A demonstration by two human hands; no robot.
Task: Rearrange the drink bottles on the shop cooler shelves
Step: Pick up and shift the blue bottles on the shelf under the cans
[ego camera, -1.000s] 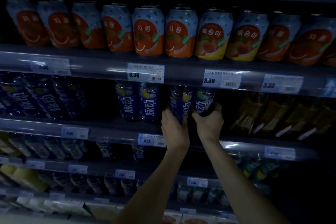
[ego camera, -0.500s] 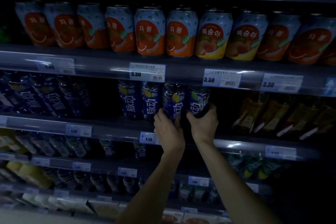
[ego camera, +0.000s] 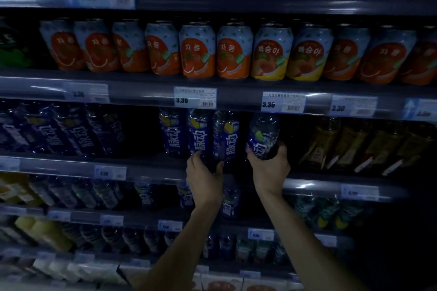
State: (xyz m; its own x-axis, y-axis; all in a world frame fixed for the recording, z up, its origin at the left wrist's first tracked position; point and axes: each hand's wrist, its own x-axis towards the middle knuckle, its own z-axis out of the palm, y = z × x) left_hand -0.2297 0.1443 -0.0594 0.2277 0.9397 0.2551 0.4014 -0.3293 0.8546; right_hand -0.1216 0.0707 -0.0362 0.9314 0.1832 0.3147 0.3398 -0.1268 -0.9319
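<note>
Fingers [ego camera: 282, 149] wrap blue bottle [ego camera: 262, 136]; base hidden.

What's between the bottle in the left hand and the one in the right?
In the head view, one more blue bottle stands between the left hand's bottle and the right hand's bottle, then a dark empty gap.

A shop, probably: dim shelves [ego camera: 146, 94] of cans [ego camera: 197, 52] with price tags [ego camera: 195, 97]

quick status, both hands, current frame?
Left hand: closed around the base of a blue bottle.
Right hand: closed around the base of a separate blue bottle with green fruit label.
</note>
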